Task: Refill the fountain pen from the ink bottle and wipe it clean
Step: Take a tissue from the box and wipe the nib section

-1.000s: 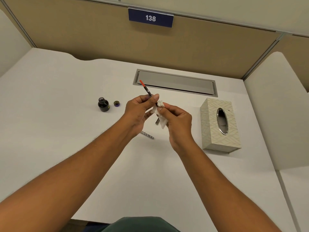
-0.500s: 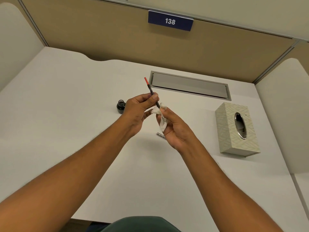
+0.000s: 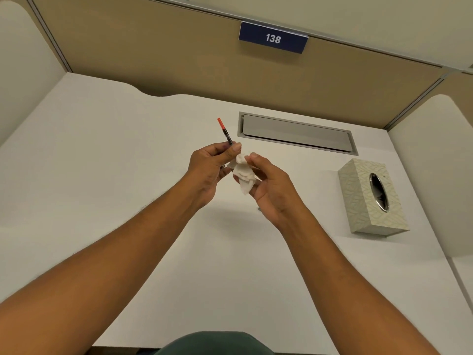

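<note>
My left hand [image 3: 211, 165] pinches the fountain pen's inner part [image 3: 225, 131], a thin dark tube with an orange-red end that points up and away. Its lower end, the nib side, is buried in a crumpled white tissue [image 3: 243, 172] that my right hand [image 3: 268, 185] holds closed around it. Both hands hover above the middle of the white desk [image 3: 102, 175]. The ink bottle and its cap are hidden behind my left hand. A sliver of the pen barrel [image 3: 259, 208] shows on the desk under my right hand.
A patterned tissue box [image 3: 371, 198] stands on the desk to the right. A grey cable tray [image 3: 297, 134] is set into the desk at the back, below a partition wall with a blue sign reading 138 [image 3: 273, 38].
My head has turned left, so the scene has slid right in view. My hands have come closer together over the tissue, and the ink bottle has gone out of sight behind my left hand.
</note>
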A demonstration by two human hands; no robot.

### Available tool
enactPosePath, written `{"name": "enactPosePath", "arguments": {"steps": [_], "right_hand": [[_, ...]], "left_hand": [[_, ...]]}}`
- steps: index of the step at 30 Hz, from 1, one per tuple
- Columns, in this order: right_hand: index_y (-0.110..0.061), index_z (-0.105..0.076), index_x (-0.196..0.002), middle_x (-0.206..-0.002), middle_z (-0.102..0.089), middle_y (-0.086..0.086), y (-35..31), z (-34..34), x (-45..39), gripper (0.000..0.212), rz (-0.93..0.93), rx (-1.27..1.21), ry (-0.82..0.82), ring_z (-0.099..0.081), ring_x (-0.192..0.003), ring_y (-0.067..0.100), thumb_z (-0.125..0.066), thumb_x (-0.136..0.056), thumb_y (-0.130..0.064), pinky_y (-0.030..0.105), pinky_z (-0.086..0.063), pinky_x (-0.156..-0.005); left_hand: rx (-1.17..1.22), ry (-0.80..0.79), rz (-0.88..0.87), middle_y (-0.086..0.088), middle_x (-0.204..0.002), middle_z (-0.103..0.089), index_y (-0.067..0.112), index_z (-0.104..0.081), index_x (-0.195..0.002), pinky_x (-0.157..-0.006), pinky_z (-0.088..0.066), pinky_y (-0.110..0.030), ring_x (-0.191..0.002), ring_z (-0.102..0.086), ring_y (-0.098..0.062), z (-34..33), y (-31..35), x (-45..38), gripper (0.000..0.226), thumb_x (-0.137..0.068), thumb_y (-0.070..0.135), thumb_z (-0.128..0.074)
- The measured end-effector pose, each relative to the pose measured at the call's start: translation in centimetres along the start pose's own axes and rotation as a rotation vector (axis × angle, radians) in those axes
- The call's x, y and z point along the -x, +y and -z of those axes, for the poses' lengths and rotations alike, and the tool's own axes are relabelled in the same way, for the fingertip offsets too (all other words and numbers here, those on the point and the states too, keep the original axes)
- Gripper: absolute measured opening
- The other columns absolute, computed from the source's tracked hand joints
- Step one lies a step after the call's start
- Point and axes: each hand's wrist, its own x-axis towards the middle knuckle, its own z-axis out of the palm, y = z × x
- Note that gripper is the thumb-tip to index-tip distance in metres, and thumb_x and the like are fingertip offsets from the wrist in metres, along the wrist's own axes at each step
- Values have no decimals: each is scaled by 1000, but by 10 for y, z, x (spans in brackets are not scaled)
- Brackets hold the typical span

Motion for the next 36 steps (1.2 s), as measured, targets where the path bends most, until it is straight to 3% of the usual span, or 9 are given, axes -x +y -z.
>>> {"name": "enactPosePath", "arguments": {"steps": [3,6,11,14,21,25,28,32,36], "right_hand": [[-4,-75,-98,-100,-79,12,11,-13,-2,4,-3,6,48,-78,-93,23,-71,-97,-5,29,-64,-85],[-9,-66,-87,-96,-75,12,23,-24,-7,16,-12,-84,118,-78,-84,20,-74,-92,3,28,-65,-80],[-11,-63,-83,-93,-75,12,38,-41,-12,21,-20,-148,188,-77,-84,22,-75,-90,5,26,-66,-76],[-10,-63,-82,-94,-74,14,44,-50,-12,21,-22,-168,211,-76,-84,24,-76,-90,5,27,-66,-76],[-14,-61,-86,-96,-78,15,57,-45,-5,24,-27,-79,288,-76,-85,28,-80,-87,2,29,-64,-69],[-21,-66,-94,-97,-79,1,53,-37,-11,20,58,133,340,-72,-97,21,-82,-90,-9,32,-54,-81],[-15,-67,-102,-101,-80,7,40,-34,-14,17,158,181,303,-76,-94,20,-77,-94,-4,27,-59,-80],[-6,-64,-117,-98,-81,11,28,-38,-13,34,220,320,283,-79,-83,17,-82,-88,0,20,-61,-71],[-9,-64,-104,-94,-79,19,31,-41,-13,29,245,417,324,-78,-84,27,-84,-84,-2,26,-65,-72]], "left_hand": [[-8,-9,11,2,-97,-78,12,-78,-110,-86,-55,-30,-93,-70,-15,11,2,-1,22,-90,21,-80],[-16,-1,16,2,-97,-78,14,-79,-108,-88,-53,-32,-94,-69,-16,19,6,-1,20,-90,22,-80],[-41,13,-12,1,-97,-78,9,-78,-113,-66,-57,-17,-81,-71,-8,36,12,-3,25,-90,19,-80],[-32,29,-10,-2,-97,-77,6,-78,-115,-62,-58,-14,-80,-70,-10,42,13,-3,27,-90,18,-80],[22,46,-4,-2,-99,-79,12,-78,-112,-88,-53,-35,-102,-73,-21,58,32,-9,26,-88,22,-82],[-53,-142,80,-2,-95,-80,15,-79,-104,-92,-62,-45,-112,-75,-32,67,44,-8,19,-88,23,-83],[-152,-267,149,-4,-98,-80,16,-80,-100,-99,-60,-56,-103,-76,-30,68,44,-4,13,-89,21,-81],[-178,-325,167,-9,-103,-80,11,-79,-106,-97,-61,-50,-99,-78,-27,64,37,-1,23,-84,19,-81],[-161,-284,117,-13,-104,-79,6,-78,-106,-101,-58,-36,-101,-76,-26,62,29,-3,16,-93,12,-75]]}}
